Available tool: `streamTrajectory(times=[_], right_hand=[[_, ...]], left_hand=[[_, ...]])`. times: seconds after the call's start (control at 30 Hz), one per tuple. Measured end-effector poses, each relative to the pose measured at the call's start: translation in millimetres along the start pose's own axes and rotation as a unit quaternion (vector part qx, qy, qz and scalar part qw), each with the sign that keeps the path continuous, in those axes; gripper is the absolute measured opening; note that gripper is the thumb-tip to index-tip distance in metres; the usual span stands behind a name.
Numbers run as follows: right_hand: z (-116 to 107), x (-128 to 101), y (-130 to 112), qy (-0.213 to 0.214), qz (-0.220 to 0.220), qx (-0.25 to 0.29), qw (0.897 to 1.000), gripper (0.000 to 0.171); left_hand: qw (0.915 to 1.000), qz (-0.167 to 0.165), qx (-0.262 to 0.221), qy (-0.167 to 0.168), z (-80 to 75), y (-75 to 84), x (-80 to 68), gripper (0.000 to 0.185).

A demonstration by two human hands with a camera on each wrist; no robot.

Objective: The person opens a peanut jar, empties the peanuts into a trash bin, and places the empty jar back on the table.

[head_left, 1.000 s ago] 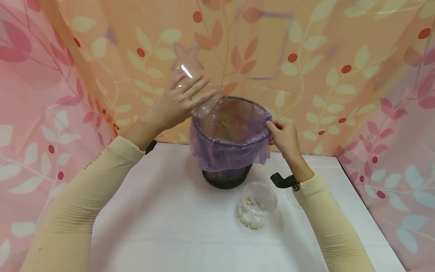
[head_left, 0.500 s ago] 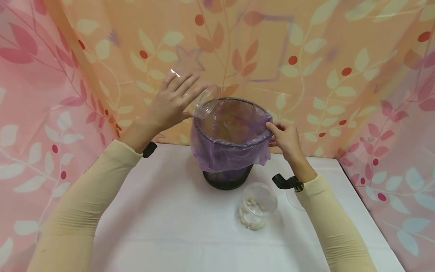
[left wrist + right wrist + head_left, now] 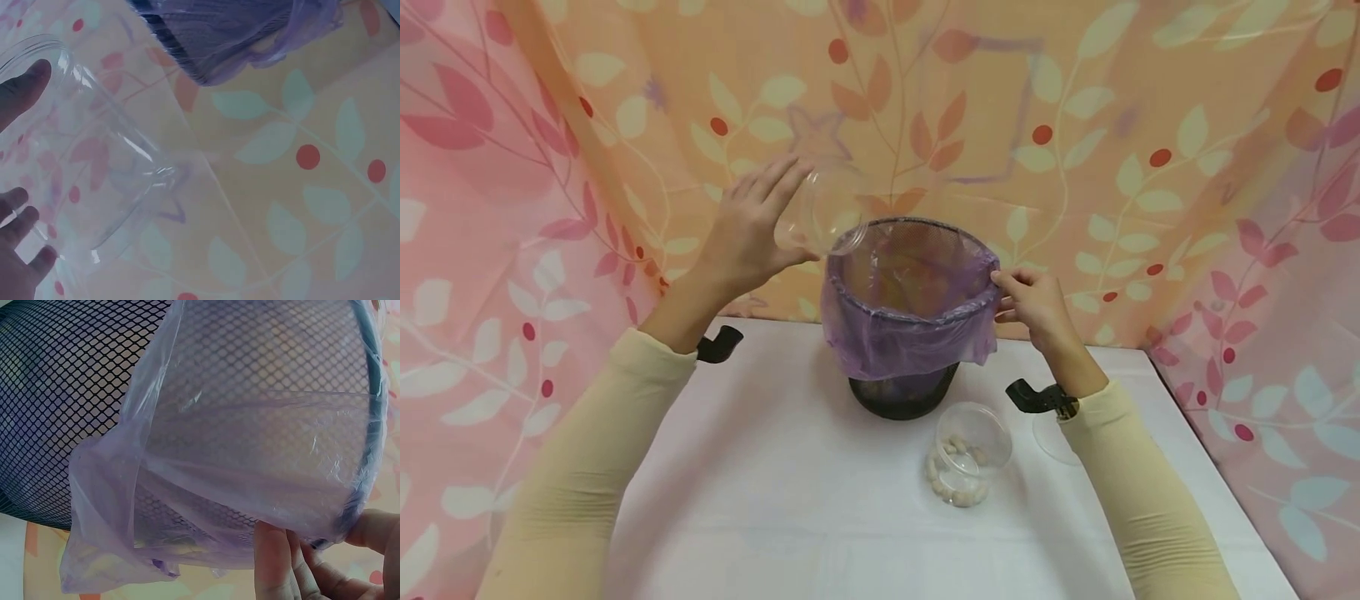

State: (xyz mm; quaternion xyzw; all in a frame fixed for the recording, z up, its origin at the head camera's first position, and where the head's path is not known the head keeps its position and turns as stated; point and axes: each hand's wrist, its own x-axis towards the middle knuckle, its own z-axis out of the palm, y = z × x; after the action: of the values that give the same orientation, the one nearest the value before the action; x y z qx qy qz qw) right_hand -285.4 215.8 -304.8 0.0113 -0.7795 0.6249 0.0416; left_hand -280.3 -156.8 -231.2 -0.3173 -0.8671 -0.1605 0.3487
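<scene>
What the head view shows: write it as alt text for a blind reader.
A left hand holds a tilted clear container near the rim of a dark mesh bin lined with a purple bag; the right hand grips the rim's other side. A clear tub of pale pieces stands on the white table.

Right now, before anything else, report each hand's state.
Left hand: holding a clear plastic container.
Right hand: pinching the thin purple plastic liner at the rim of the round black mesh bin.
</scene>
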Motion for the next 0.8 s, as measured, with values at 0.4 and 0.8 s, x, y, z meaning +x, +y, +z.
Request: streamTrajectory(times=[0.4,0.8], right_hand=[[1,-2,1,0.002,0.004,-0.002,1.0,0.041],[2,-2,2,0.003,0.006,0.011,1.0,0.043]], left_hand=[[0.9628,-0.195,-0.183,0.035,-8.8,-1.5,-23.2,0.104],[0.9168,-0.269,-0.294,0.033,-21.9,-0.7,-63.1,0.095]])
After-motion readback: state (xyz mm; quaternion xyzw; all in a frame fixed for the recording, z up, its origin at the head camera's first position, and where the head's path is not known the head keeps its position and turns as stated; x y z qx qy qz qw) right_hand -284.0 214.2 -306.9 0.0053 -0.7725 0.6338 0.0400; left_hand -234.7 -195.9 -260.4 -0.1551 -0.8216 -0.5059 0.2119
